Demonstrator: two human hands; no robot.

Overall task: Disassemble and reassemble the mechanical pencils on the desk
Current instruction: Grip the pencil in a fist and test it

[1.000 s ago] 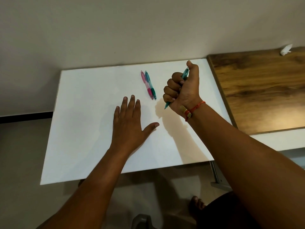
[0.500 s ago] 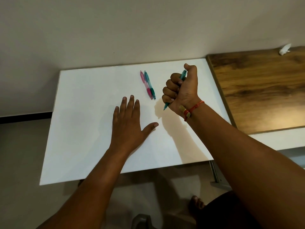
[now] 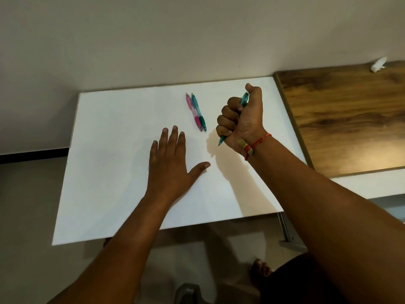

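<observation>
Teal pencil [image 3: 244, 100] tight in the grip of the right hand [image 3: 243, 121]; left hand [image 3: 169, 163] flat, straight-fingered, on the white desk [image 3: 114, 150].

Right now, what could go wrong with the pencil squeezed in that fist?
The right hand grips the held pencil in a fist, tip pointing down at the desk; it might jab the surface or snap its tip. The pink pencil and loose teal pencil lie close by, so a swing could roll them away.
</observation>
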